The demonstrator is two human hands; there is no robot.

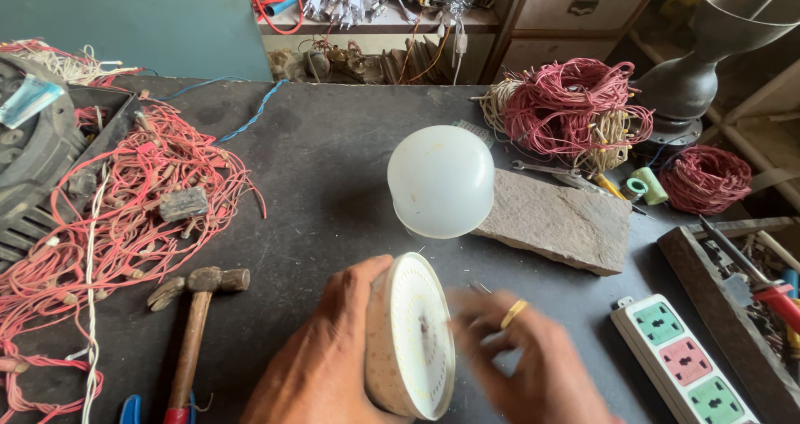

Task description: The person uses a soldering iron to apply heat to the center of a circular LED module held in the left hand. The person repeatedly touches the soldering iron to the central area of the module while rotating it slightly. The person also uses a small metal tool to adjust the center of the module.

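Dark grey table (333,141) carries red wire tangles (125,216) at nine o'clock, a flat stone (560,221) at three, a white globe cover (442,181) at centre. Left hand (321,357) grips the round lamp base (410,347) at six o'clock; right hand (533,357), blurred, fingers spread beside it.

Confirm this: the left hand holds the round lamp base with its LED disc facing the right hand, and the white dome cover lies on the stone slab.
Not quite. In the head view the white dome cover stands on the dark table, beside the stone slab, not on it. The rest holds: the left hand holds the round lamp base, disc facing the right hand.
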